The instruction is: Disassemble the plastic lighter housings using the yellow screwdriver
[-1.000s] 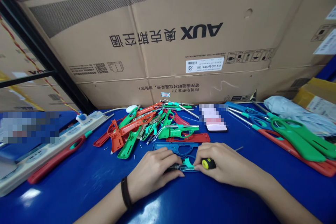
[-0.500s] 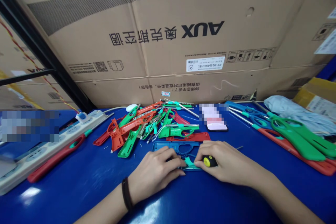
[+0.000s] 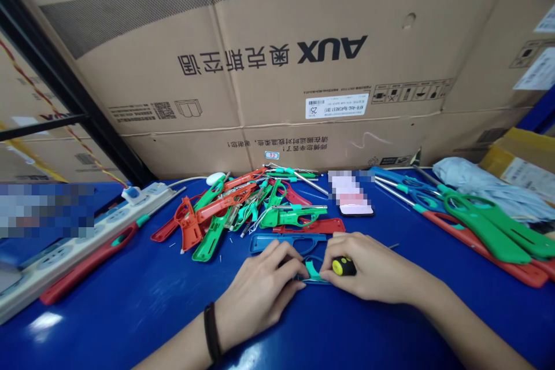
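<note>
Low over the table's middle, my left hand (image 3: 262,286) has its fingers closed on the left part of an opened blue lighter casing (image 3: 321,282). A turquoise trigger piece (image 3: 311,269) shows in the casing between my hands. My right hand (image 3: 368,269) keeps a screwdriver (image 3: 343,266) with a black and yellow handle in its palm, the shaft pointing away to the right. Its thumb and index fingertips pinch at the casing's right part. My fingers hide the small parts there. Just behind lies another blue casing half (image 3: 271,241).
Behind my hands is a pile of red and green lighter casings (image 3: 217,237) with wires and metal tubes. A phone (image 3: 353,199) lies right of it, whole lighters (image 3: 489,225) farther right. A power strip (image 3: 104,225) and red lighter (image 3: 87,269) lie left. A large carton (image 3: 260,23) stands behind.
The view has shifted slightly. Both hands stay at the blue casing, with only a small shift of the left hand and wrist; the screwdriver remains in the right hand.
</note>
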A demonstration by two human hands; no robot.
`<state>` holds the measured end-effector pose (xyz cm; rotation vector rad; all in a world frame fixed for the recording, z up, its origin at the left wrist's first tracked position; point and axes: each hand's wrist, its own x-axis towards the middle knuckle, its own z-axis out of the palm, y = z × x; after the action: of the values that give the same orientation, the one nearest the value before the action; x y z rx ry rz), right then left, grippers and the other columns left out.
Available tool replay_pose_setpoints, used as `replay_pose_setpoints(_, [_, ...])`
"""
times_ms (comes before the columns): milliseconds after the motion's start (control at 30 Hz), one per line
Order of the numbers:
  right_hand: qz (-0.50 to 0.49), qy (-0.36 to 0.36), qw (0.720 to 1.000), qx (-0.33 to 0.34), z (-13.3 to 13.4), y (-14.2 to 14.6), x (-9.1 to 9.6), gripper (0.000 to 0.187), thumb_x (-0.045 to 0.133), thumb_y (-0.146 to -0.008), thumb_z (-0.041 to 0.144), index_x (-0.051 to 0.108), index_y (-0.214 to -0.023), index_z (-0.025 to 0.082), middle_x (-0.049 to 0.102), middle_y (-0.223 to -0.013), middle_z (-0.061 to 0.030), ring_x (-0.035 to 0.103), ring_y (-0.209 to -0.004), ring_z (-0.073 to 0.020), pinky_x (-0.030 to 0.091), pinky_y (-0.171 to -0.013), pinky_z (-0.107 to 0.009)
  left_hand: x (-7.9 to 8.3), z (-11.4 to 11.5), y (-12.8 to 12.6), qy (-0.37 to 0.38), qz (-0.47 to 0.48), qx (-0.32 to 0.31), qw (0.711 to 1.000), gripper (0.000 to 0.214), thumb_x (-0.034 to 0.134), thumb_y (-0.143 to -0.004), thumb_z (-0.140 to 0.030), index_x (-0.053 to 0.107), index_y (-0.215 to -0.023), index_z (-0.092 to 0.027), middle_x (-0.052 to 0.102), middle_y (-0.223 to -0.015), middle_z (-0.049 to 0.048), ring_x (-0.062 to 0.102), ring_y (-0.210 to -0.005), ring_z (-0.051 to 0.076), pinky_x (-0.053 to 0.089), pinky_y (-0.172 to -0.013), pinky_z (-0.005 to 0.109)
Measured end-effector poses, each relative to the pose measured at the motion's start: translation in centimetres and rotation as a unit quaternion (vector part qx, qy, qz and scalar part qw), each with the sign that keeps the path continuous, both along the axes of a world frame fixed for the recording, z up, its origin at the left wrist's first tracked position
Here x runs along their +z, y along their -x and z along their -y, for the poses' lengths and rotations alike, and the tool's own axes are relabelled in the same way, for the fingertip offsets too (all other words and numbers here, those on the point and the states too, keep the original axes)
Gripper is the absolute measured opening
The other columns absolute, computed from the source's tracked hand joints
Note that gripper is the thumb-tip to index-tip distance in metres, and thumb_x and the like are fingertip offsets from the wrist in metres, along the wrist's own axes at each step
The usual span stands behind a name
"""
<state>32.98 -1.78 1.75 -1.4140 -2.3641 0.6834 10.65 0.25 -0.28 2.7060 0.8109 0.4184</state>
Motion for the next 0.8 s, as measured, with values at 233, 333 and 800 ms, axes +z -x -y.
replay_pose_setpoints(233, [0.006,0.004,1.0,0.012,-0.2,0.0,-0.1,0.008,0.059,-0.08,0.021,0.065,-0.078,0.025,0.065,-0.079,0.0038,0.057,-0.073,-0.0127,0.036,-0.063,-0.021,0.0,-0.1,0.0,-0.057,-0.034,-0.014,0.998,0.015,0.042,-0.095,-0.025,0.057,-0.099,-0.026,0.056,-0.109,0.0015,0.052,-0.092,0.02,0.046,-0.062,0.027])
replay_pose_setpoints(333, [0.015,-0.008,1.0,0.023,0.2,0.0,0.1,0.012,0.058,-0.079,0.015,0.064,-0.077,0.024,0.064,-0.079,0.0046,0.057,-0.077,-0.0125,0.036,-0.064,-0.021,0.1,-0.2,0.2,-0.068,-0.035,-0.027,0.997,0.015,0.043,-0.095,-0.024,0.058,-0.096,-0.026,0.057,-0.109,0.0002,0.052,-0.091,0.019,0.044,-0.06,0.025])
replay_pose_setpoints(800, [0.149,-0.139,0.977,0.056,1.1,2.2,-0.4,0.019,0.06,-0.067,0.002,0.06,-0.077,0.018,0.065,-0.079,-0.0016,0.059,-0.077,-0.0198,0.036,-0.057,-0.028,-0.4,-0.6,0.2,-0.013,0.008,-0.012,1.0,0.006,0.051,-0.092,-0.024,0.052,-0.095,-0.02,0.059,-0.096,0.0028,0.054,-0.087,0.018,0.049,-0.075,0.029])
